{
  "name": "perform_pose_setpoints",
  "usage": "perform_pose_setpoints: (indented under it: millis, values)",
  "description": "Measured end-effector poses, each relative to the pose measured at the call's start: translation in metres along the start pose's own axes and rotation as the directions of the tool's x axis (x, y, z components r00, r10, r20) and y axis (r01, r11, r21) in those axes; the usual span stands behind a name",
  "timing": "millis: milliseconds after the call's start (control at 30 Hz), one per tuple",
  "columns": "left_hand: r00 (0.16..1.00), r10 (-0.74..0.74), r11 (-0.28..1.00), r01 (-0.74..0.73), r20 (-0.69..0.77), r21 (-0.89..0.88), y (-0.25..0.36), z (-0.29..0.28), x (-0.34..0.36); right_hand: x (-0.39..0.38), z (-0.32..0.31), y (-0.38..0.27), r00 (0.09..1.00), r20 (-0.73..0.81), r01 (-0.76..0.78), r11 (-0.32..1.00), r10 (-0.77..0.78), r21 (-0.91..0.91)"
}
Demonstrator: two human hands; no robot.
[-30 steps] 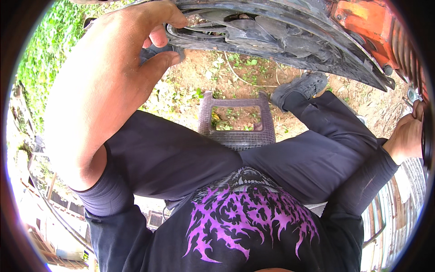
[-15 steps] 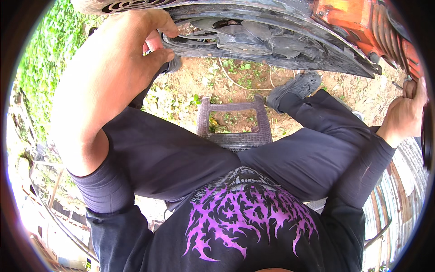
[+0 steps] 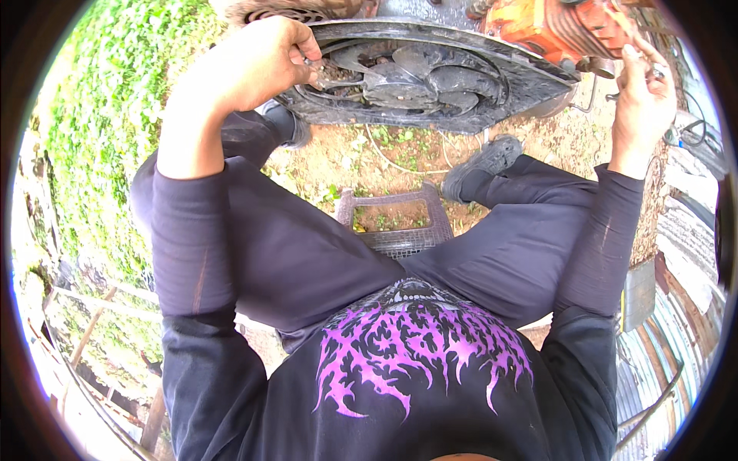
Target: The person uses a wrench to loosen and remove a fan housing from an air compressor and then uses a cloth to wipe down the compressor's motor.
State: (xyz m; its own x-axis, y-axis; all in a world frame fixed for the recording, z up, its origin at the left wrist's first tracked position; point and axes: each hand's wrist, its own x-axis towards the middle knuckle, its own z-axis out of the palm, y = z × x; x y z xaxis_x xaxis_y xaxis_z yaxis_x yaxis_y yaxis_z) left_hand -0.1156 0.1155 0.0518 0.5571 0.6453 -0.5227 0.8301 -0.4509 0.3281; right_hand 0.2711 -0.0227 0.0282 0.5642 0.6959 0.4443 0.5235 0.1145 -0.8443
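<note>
At 12 o'clock, the black fan housing (image 3: 419, 84) blocks you. You could pass nearer in, above the brown frame (image 3: 403, 241); at 1 o'clock, the orange machine (image 3: 530, 27) bars your way.

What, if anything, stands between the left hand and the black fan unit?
Nothing visible does: the left hand is at the left end of the black fan unit, fingertips at its edge, though contact is unclear. The orange part is near the right hand.

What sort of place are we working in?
Probably an outdoor yard: leafy green plants at the left, patchy brown soil underfoot, and pale ridged sheeting at the lower right.
</note>
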Motion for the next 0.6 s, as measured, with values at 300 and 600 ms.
perform_pose_setpoints:
  millis: [300, 600]
  values:
    - [0.847, -0.401, 0.910, 0.322, -0.350, -0.263, -0.073, -0.008, -0.057, -0.031, -0.009, 0.006, 0.995, 0.073, -0.076, 0.992, 0.069, 0.104]
    - [0.593, -0.183, 0.968, 0.249, -0.785, -0.037, -0.045, 0.057, -0.028, -0.072, 0.013, -0.011, 0.964, 0.235, -0.153, 0.982, 0.125, 0.106]
